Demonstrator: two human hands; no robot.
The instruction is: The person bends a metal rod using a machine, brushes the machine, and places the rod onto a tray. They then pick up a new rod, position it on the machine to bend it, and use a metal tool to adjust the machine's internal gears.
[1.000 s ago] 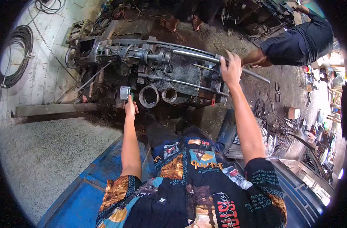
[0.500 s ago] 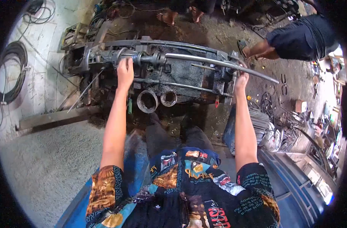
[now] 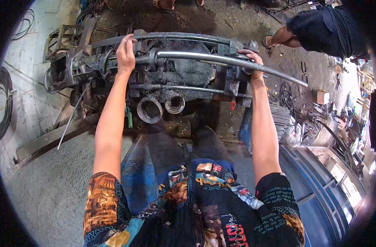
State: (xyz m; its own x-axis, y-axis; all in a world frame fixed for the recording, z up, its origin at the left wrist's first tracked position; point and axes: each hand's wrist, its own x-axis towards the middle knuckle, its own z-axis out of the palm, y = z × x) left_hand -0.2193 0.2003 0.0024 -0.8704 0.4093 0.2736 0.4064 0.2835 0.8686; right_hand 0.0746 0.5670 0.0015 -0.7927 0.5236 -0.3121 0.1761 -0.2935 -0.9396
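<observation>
A long, slightly curved-looking steel rod (image 3: 196, 54) lies across a greasy, lathe-like machine (image 3: 179, 87), its free end reaching past the machine on the right. My left hand (image 3: 125, 55) is closed over the shaft assembly at the rod's left end, fingers curled on the far side. Just right of it sits a dark collar (image 3: 152, 59) around the rod. At the machine's right end my right hand (image 3: 255, 66) is closed around the rod, partly hidden by it. Dark metal shavings cover the bed between my hands.
Two round metal rings or tubes (image 3: 149, 110) are at the machine's near side, close to my legs. A thin rod (image 3: 74, 113) slants down on the left. Another person (image 3: 319, 31) is at the upper right. Cables and scrap (image 3: 293, 96) clutter the right floor.
My left hand has shifted left and away from me along the shaft assembly. My right hand has moved slightly away too, its fingers now showing over the rod. The view has shifted.
</observation>
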